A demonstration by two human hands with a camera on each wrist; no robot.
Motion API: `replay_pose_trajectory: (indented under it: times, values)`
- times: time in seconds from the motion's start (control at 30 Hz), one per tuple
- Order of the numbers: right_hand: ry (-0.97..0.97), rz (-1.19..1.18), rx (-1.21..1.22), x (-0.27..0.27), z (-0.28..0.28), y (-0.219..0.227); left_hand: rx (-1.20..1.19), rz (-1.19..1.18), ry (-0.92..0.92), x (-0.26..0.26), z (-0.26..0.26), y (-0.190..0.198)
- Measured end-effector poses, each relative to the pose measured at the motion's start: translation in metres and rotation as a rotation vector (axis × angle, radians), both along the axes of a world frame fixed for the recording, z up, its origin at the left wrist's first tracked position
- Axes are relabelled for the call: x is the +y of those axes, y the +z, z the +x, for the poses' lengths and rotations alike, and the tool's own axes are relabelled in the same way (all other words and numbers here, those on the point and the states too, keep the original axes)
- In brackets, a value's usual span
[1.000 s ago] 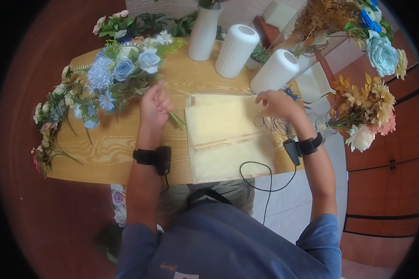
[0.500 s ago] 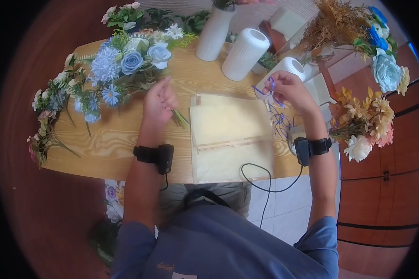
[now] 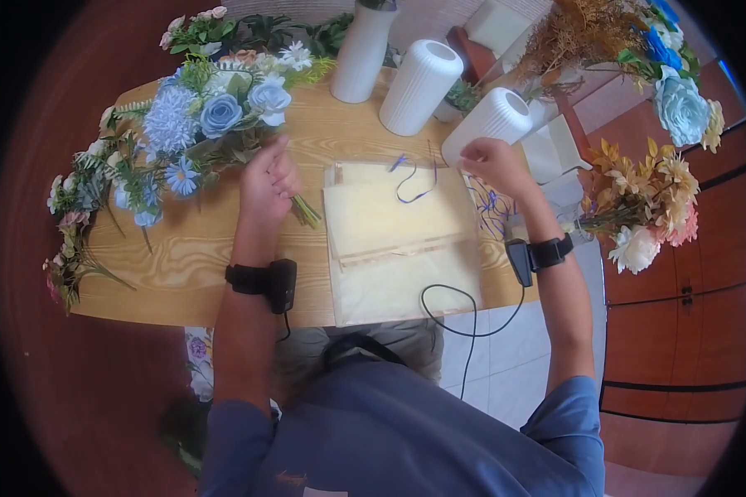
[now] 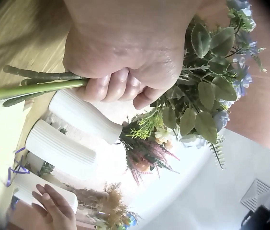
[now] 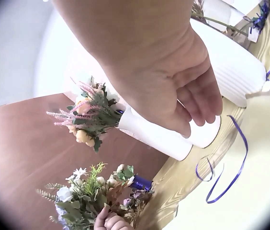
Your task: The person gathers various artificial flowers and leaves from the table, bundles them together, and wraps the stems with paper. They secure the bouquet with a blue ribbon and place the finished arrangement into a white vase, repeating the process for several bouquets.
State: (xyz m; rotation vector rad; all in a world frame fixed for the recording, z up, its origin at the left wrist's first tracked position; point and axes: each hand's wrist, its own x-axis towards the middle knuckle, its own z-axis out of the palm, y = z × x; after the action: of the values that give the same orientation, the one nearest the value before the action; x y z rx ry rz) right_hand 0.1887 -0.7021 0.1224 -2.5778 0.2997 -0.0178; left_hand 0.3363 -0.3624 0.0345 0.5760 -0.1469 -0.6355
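My left hand (image 3: 269, 178) grips a bouquet of blue and white artificial flowers (image 3: 221, 115) by its green stems (image 4: 34, 90), which stick out below the fist. A short piece of purple ribbon (image 5: 244, 153) shows over the stacked cream wrapping sheets (image 3: 406, 290), apart from my right fingers. My right hand (image 3: 497, 166) is at the sheets' far right corner, its fingers loosely bent with nothing between them. Just beside it lies a tangle of purple ribbon (image 3: 493, 217) on the wooden table.
White ribbed vases (image 3: 423, 87) stand along the back of the table (image 3: 182, 273). Loose flower stems (image 3: 99, 269) lie at the left. Tan and pink flowers (image 3: 646, 207) are on the right. A black cable (image 3: 472, 335) hangs from the right wrist camera.
My right hand held a purple ribbon piece up half a second ago; it has let go and the piece is now over the sheets, to the hand's left. My left hand keeps its grip.
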Motion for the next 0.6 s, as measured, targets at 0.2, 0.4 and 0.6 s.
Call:
replay_pose_trajectory:
  times: [0.2, 0.4, 0.6]
  values:
    - [-0.01, -0.419, 0.284, -0.004, -0.055, -0.003, -0.01, 0.01, -0.003, -0.001, 0.0, -0.001]
    - [-0.015, -0.551, 0.472, -0.011, -0.074, -0.03, -0.009, 0.02, 0.0, -0.004, -0.001, -0.003]
    - [-0.172, 0.038, 0.263, -0.002, -0.073, 0.057, -0.003, -0.004, -0.018, 0.0, 0.005, -0.005]
